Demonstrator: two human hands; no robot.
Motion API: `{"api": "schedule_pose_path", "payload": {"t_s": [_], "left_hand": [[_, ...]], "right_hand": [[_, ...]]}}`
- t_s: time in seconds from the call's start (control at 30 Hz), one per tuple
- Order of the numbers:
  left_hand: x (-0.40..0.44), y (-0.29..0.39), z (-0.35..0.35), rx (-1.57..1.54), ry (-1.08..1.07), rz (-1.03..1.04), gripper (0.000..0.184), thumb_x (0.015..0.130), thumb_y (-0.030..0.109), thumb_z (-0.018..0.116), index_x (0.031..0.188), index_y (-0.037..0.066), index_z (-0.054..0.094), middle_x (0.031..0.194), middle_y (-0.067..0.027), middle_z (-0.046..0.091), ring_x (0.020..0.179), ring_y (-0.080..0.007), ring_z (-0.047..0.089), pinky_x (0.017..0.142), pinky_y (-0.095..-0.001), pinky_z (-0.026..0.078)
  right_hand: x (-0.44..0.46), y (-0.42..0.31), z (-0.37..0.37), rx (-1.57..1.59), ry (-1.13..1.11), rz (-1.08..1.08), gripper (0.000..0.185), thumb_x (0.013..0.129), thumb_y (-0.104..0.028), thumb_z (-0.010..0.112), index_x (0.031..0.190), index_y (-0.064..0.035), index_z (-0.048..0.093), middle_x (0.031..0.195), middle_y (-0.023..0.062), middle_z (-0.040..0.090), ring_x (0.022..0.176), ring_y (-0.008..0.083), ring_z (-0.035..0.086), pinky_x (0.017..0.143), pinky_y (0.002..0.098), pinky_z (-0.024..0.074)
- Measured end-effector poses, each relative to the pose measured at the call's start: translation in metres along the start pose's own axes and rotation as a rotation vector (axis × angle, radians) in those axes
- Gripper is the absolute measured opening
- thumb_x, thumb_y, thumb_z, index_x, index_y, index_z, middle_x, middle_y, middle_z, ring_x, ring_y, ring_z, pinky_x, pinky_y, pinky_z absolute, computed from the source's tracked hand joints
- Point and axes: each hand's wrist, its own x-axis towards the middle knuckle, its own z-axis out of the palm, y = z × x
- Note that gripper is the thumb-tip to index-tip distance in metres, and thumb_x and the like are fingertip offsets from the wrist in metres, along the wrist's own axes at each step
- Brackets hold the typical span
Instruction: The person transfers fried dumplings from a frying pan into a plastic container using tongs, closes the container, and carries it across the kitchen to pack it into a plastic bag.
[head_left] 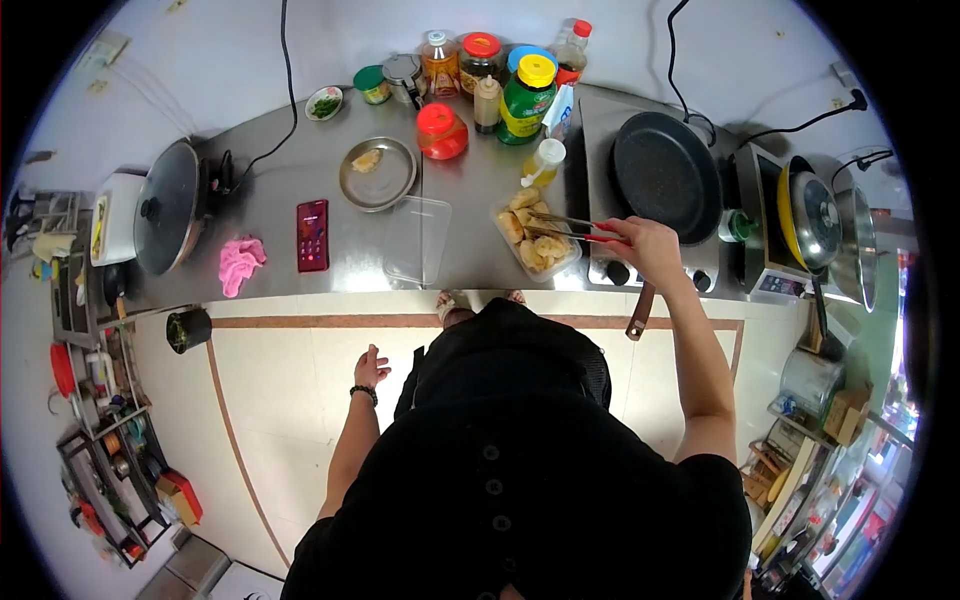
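My right hand [650,248] is closed around the red grips of metal tongs [568,227]. The tongs' tips reach into a clear plastic container [572,266] filled with golden-brown food pieces [541,252]; whether a piece is pinched I cannot tell. Left of the container lies a clear plastic lid [418,240]. Farther back, a round metal plate [385,196] bears one small food piece [367,161]. My left hand [372,368] hangs beside my body, below the counter's front edge, with loosely bent fingers and nothing in it.
A black frying pan [667,170] sits on the stove at right, its handle jutting past the counter edge. Several jars and bottles, including a green yellow-capped jar [527,100], line the back. A phone [312,236], pink cloth [241,265] and lidded pan [168,215] are at left.
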Motion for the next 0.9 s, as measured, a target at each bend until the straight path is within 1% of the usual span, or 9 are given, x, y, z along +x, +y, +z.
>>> {"api": "schedule_pose_path", "payload": {"t_s": [0.23, 0.3, 0.33, 0.4, 0.5, 0.53, 0.7, 0.77, 0.9], "left_hand": [[-0.004, 0.001, 0.007, -0.041, -0.007, 0.010, 0.062, 0.084, 0.054, 0.047, 0.119, 0.003, 0.045, 0.093, -0.0126, 0.061, 0.065, -0.0168, 0.060, 0.056, -0.0237, 0.048], [-0.002, -0.004, 0.007, -0.007, -0.013, -0.020, 0.062, 0.084, 0.054, 0.047, 0.119, 0.003, 0.045, 0.093, -0.0128, 0.061, 0.065, -0.0169, 0.061, 0.055, -0.0236, 0.048], [0.000, -0.008, 0.005, 0.000, -0.015, -0.017, 0.062, 0.084, 0.054, 0.047, 0.119, 0.003, 0.045, 0.093, -0.0128, 0.061, 0.065, -0.0169, 0.061, 0.055, -0.0236, 0.048], [0.003, -0.012, 0.003, 0.001, -0.059, -0.006, 0.062, 0.084, 0.054, 0.047, 0.118, 0.003, 0.045, 0.092, -0.0127, 0.061, 0.064, -0.0171, 0.061, 0.054, -0.0234, 0.048], [0.007, -0.012, 0.002, -0.023, -0.023, 0.012, 0.062, 0.084, 0.054, 0.047, 0.118, 0.002, 0.045, 0.091, -0.0119, 0.061, 0.062, -0.0171, 0.061, 0.054, -0.0232, 0.048], [0.002, -0.006, 0.002, -0.027, -0.015, 0.012, 0.063, 0.084, 0.054, 0.047, 0.118, 0.002, 0.045, 0.090, -0.0119, 0.061, 0.063, -0.0171, 0.061, 0.054, -0.0231, 0.048], [-0.001, 0.004, 0.007, -0.006, -0.012, 0.013, 0.062, 0.084, 0.054, 0.047, 0.118, 0.003, 0.046, 0.091, -0.0121, 0.060, 0.063, -0.0169, 0.060, 0.054, -0.0229, 0.048], [-0.003, 0.007, 0.010, -0.012, -0.005, 0.005, 0.061, 0.084, 0.054, 0.047, 0.117, 0.003, 0.046, 0.090, -0.0113, 0.061, 0.062, -0.0168, 0.060, 0.053, -0.0230, 0.047], [-0.005, 0.006, 0.016, -0.002, -0.017, 0.024, 0.061, 0.084, 0.054, 0.047, 0.117, 0.003, 0.046, 0.089, -0.0107, 0.061, 0.062, -0.0166, 0.060, 0.052, -0.0231, 0.047]], "right_hand": [[-0.015, -0.001, -0.026, 0.091, -0.007, 0.131, 0.028, 0.074, -0.027, 0.064, 0.099, -0.0144, 0.064, 0.076, 0.0031, 0.061, 0.070, 0.0210, 0.059, 0.065, 0.0317, 0.0468], [-0.016, -0.004, -0.021, 0.039, 0.108, 0.012, 0.029, 0.073, -0.026, 0.065, 0.099, -0.0139, 0.063, 0.077, 0.0031, 0.060, 0.071, 0.0217, 0.059, 0.065, 0.0319, 0.0471], [-0.014, -0.008, -0.015, 0.040, 0.111, 0.019, 0.029, 0.073, -0.026, 0.065, 0.099, -0.0139, 0.063, 0.077, 0.0031, 0.060, 0.071, 0.0217, 0.059, 0.065, 0.0319, 0.0471], [-0.010, -0.015, -0.006, -0.057, 0.184, -0.151, 0.032, 0.071, -0.026, 0.066, 0.101, -0.0133, 0.061, 0.080, 0.0033, 0.060, 0.071, 0.0221, 0.059, 0.063, 0.0321, 0.0475], [-0.015, -0.015, -0.018, 0.046, 0.164, -0.070, 0.036, 0.070, -0.026, 0.067, 0.103, -0.0126, 0.060, 0.082, 0.0036, 0.060, 0.070, 0.0222, 0.059, 0.062, 0.0324, 0.0475], [-0.019, -0.013, -0.029, 0.064, 0.192, -0.057, 0.035, 0.069, -0.026, 0.068, 0.101, -0.0119, 0.061, 0.078, 0.0041, 0.059, 0.068, 0.0221, 0.059, 0.063, 0.0323, 0.0469], [-0.034, 0.006, -0.048, 0.066, 0.050, 0.018, 0.033, 0.067, -0.026, 0.069, 0.096, -0.0107, 0.063, 0.072, 0.0048, 0.058, 0.067, 0.0227, 0.058, 0.061, 0.0331, 0.0455], [-0.032, 0.010, -0.036, 0.034, -0.028, -0.073, 0.033, 0.067, -0.026, 0.069, 0.096, -0.0102, 0.063, 0.074, 0.0048, 0.059, 0.067, 0.0229, 0.058, 0.061, 0.0335, 0.0455], [-0.023, 0.010, -0.021, 0.003, -0.001, -0.124, 0.031, 0.069, -0.021, 0.069, 0.097, -0.0095, 0.064, 0.075, 0.0062, 0.061, 0.066, 0.0220, 0.059, 0.062, 0.0305, 0.0472]]}}
